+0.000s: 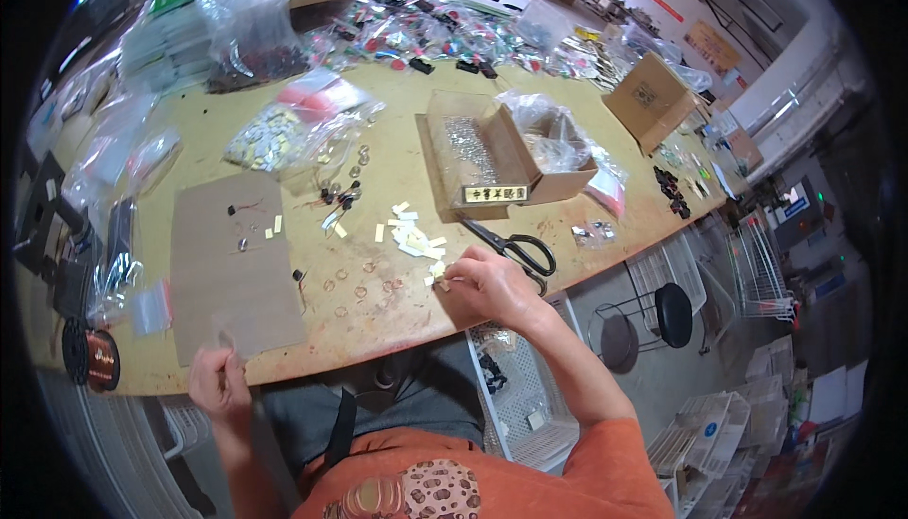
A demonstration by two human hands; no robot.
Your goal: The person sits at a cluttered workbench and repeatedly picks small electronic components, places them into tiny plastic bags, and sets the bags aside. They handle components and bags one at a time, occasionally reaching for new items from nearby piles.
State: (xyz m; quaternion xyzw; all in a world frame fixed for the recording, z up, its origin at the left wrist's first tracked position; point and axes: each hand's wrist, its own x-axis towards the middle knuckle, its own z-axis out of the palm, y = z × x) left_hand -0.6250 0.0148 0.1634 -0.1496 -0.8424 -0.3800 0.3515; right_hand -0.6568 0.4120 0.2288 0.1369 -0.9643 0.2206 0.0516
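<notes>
At the front edge of the table my left hand [219, 382] is closed on a small clear plastic bag [227, 342], over the near edge of a brown cardboard sheet [218, 282]. My right hand [492, 284] reaches to the near side of a pile of pale yellow strips [409, 237]; its fingers pinch at a small pale yellow piece [444, 285]. Black-handled scissors [530, 252] lie just beyond that hand. Thin copper rings [364, 292] are scattered between my hands. On the sheet lie a small black part with wires [233, 210] and a few strips.
An open cardboard box [558, 145] and a tray of small metal parts [468, 150] stand beyond the scissors. Heaped bagged parts [397, 32] line the table's back. A copper wire spool [92, 355] sits at the left edge. Below right are a white basket [539, 396] and a stool [672, 315].
</notes>
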